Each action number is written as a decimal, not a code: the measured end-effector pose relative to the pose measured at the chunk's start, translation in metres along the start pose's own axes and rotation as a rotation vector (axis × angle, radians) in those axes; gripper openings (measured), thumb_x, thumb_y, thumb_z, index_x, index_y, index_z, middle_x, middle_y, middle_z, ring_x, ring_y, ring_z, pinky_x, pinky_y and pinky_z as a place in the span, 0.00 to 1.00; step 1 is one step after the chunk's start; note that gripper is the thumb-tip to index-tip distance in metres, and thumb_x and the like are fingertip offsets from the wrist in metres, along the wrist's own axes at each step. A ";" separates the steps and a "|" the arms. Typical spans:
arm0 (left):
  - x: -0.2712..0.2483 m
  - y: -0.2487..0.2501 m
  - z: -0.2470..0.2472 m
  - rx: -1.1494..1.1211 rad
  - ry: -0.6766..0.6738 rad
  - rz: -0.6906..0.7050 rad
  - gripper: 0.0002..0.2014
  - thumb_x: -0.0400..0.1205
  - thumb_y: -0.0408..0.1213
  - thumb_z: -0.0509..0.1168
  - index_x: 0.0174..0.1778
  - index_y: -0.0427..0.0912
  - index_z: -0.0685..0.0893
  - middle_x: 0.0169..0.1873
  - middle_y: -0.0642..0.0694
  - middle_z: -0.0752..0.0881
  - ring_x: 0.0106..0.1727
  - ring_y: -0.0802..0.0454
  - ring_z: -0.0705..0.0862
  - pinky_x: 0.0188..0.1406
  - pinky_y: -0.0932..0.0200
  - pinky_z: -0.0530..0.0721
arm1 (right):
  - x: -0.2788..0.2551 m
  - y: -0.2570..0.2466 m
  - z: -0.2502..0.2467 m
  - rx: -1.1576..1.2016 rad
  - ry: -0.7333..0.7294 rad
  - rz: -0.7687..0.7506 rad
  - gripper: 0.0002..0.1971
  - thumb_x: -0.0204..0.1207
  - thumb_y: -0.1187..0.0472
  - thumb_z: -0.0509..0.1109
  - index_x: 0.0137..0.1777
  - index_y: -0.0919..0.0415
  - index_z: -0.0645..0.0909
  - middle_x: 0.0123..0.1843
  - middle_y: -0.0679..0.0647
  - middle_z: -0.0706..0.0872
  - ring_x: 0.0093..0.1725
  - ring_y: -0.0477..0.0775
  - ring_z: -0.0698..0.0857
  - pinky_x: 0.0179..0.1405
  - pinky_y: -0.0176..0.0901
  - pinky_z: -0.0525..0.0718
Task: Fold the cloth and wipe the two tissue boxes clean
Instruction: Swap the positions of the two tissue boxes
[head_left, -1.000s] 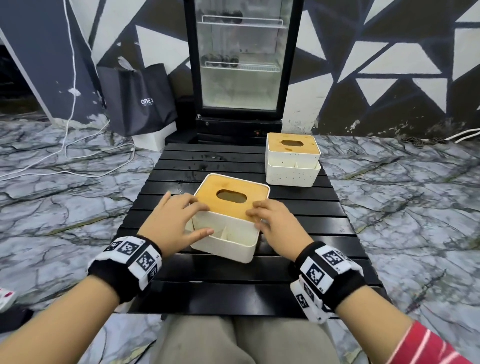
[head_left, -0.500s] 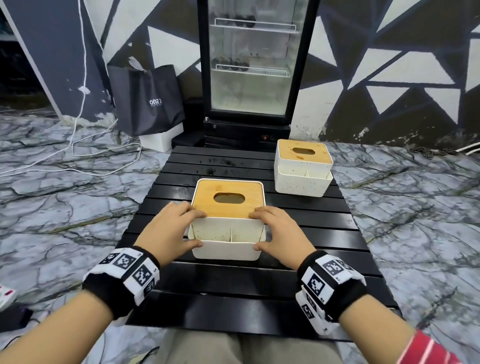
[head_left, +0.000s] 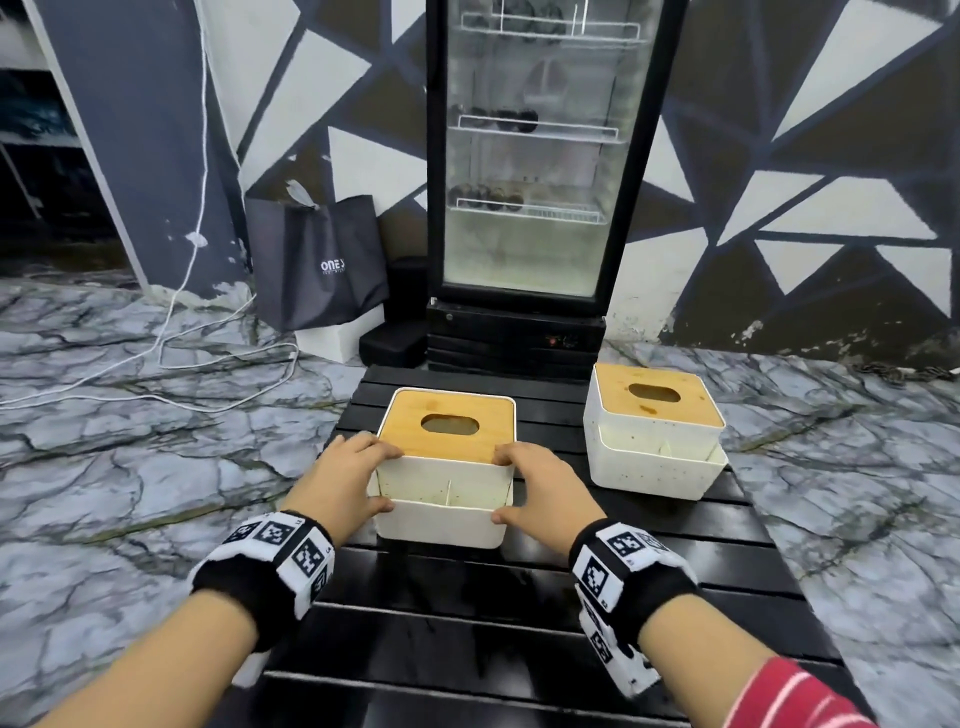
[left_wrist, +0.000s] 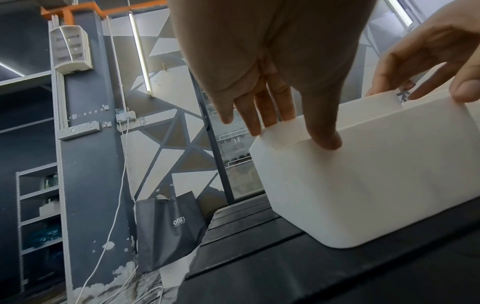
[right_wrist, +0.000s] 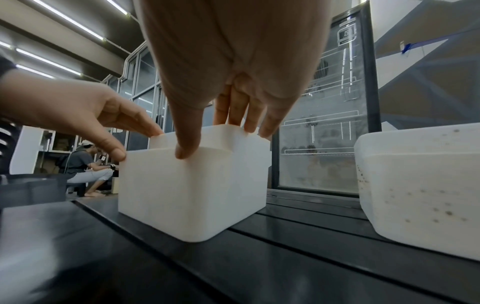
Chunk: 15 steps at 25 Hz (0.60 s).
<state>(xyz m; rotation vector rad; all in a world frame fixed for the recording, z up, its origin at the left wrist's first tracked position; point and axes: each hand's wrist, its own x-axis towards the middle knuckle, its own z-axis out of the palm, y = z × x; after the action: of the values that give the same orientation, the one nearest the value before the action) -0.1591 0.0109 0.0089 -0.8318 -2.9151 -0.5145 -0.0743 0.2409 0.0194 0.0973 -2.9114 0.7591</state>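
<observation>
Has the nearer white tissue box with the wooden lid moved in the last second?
Yes. The nearer tissue box turned square to the black slatted table.

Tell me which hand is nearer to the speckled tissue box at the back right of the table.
Right. The right hand grips the near tissue box on the side facing the speckled tissue box, apart from it. The left hand grips the near box's opposite side, farther away.

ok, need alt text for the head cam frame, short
Two bare hands, left hand and right hand, grip the sides of a white tissue box with a wooden lid on a black slatted table. A second tissue box, speckled with dirt, sits further back on the right, in front of a glass-door fridge. No cloth is visible.
</observation>
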 end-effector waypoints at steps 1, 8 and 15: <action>0.012 -0.006 0.001 -0.011 0.002 -0.010 0.30 0.71 0.40 0.76 0.70 0.50 0.76 0.64 0.52 0.77 0.67 0.49 0.73 0.69 0.52 0.73 | 0.011 0.002 0.001 -0.001 0.005 -0.001 0.26 0.65 0.56 0.77 0.63 0.54 0.72 0.65 0.48 0.76 0.66 0.48 0.72 0.64 0.38 0.69; 0.081 -0.030 0.001 -0.010 0.001 -0.019 0.31 0.73 0.37 0.75 0.72 0.47 0.74 0.67 0.49 0.75 0.70 0.49 0.72 0.70 0.58 0.69 | 0.079 0.018 0.004 -0.029 0.031 0.001 0.26 0.65 0.55 0.77 0.61 0.55 0.72 0.65 0.50 0.77 0.65 0.51 0.73 0.63 0.41 0.70; 0.108 -0.043 -0.001 -0.031 0.015 -0.021 0.31 0.72 0.35 0.76 0.71 0.45 0.76 0.66 0.46 0.77 0.68 0.47 0.75 0.70 0.56 0.71 | 0.115 0.027 0.008 0.000 0.042 0.016 0.26 0.64 0.56 0.78 0.60 0.54 0.73 0.65 0.51 0.77 0.65 0.51 0.74 0.65 0.44 0.73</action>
<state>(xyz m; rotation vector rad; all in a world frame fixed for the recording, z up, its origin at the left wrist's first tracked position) -0.2738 0.0303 0.0135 -0.7980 -2.9124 -0.5667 -0.1912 0.2568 0.0161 0.0575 -2.8758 0.7546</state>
